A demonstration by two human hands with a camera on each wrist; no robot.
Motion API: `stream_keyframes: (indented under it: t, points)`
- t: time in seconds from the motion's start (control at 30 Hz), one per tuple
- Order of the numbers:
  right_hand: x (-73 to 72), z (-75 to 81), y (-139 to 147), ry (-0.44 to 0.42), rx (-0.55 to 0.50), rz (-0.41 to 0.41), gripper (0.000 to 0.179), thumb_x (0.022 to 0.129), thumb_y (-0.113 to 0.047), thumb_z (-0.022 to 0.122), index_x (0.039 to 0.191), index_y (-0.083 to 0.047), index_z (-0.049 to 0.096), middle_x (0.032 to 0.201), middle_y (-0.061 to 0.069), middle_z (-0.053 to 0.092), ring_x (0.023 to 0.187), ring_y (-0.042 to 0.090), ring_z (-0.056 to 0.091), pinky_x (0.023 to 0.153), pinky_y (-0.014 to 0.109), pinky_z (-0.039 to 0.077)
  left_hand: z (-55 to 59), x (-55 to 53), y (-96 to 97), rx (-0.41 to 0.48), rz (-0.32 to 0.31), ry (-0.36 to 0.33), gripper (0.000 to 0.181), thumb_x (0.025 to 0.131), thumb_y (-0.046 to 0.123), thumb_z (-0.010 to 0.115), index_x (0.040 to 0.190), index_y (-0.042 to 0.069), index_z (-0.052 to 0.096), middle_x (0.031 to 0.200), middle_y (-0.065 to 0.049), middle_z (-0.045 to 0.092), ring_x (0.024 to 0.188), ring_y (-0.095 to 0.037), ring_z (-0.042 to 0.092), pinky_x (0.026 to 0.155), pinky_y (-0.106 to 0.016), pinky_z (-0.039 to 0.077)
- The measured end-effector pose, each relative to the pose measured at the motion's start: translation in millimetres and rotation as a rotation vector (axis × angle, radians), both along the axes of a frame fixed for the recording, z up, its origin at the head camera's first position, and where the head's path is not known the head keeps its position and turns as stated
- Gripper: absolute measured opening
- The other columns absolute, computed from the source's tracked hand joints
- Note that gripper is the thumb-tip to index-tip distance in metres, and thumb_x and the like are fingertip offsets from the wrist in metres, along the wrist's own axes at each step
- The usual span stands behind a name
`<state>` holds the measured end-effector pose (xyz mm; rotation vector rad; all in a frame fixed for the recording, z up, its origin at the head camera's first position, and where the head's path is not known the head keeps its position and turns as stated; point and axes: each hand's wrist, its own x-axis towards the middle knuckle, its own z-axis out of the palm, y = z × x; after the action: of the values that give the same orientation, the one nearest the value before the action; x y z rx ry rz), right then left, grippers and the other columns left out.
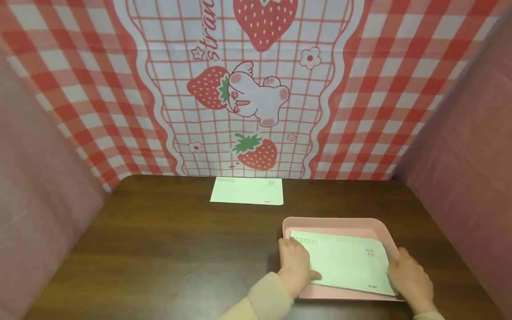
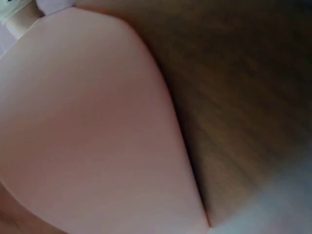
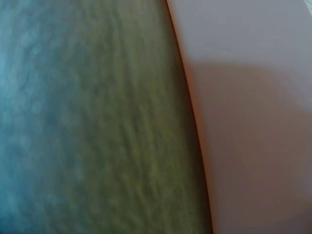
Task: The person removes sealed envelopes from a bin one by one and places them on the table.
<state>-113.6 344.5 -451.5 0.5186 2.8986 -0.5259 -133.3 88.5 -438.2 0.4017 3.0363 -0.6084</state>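
Observation:
A shallow pink tray [image 1: 332,223] sits at the right front of the table, with white envelopes [image 1: 340,264] lying in it; how many are stacked is hard to tell. My left hand [image 1: 294,266] grips the tray's left side, its thumb reaching inward over the envelope. On the opposite side my right hand [image 1: 411,278] holds the right rim, fingers mostly hidden by the hand itself. The left wrist view is filled by the tray's smooth outer wall [image 2: 97,122]. Close up in the right wrist view stands the tray's other side wall [image 3: 253,136], beside the tabletop.
Another white envelope [image 1: 246,191] lies flat at the table's back edge, left of the tray. Dark wood tabletop [image 1: 172,253] extends to the left. A strawberry-print cloth [image 1: 256,89] hangs behind, and pink curtains [image 1: 468,146] flank both sides.

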Motion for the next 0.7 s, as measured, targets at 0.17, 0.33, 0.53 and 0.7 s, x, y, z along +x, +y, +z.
stream_keyframes:
  t: [0.17,0.33,0.53,0.7]
  points:
    - [-0.4,0.2,-1,0.003,-0.001,0.015,0.048,0.095,-0.024,0.029,0.13,0.009,0.025,0.119,0.038,0.04,0.097,0.057,0.045,0.067,0.058,0.04,0.5,2.7,2.5,-0.084,-0.002,-0.003,0.101,0.054,0.09,0.032,0.126,0.024,0.054,0.128,0.007,0.053,0.095,-0.012,0.052,0.077,-0.03,0.032]
    - [-0.7,-0.9,-2,-0.002,-0.003,0.012,0.048,0.095,-0.024,0.029,0.13,0.008,0.025,0.12,0.038,0.039,0.098,0.057,0.045,0.068,0.058,0.04,0.0,2.2,2.6,-0.05,0.014,0.01,0.089,0.05,0.091,0.037,0.101,0.024,0.066,0.095,0.007,0.064,0.085,-0.011,0.053,0.077,-0.031,0.032]
    - [-1.5,-1.4,-1,0.012,0.002,0.01,0.048,0.095,-0.024,0.03,0.129,0.01,0.026,0.117,0.039,0.041,0.097,0.058,0.045,0.067,0.057,0.041,0.4,-4.3,0.2,0.033,0.03,0.011,0.077,0.047,0.089,0.045,0.076,0.02,0.063,0.064,0.007,0.049,0.066,-0.009,0.049,0.07,-0.028,0.033]
    - [-0.1,-1.2,1,0.02,-0.003,0.001,0.047,0.095,-0.024,0.029,0.127,0.009,0.028,0.115,0.038,0.043,0.094,0.058,0.047,0.063,0.056,0.041,-0.2,-10.2,-0.8,0.112,0.042,0.014,0.069,0.052,0.082,0.052,0.085,0.022,0.066,0.069,0.007,0.051,0.067,-0.009,0.054,0.073,-0.028,0.037]
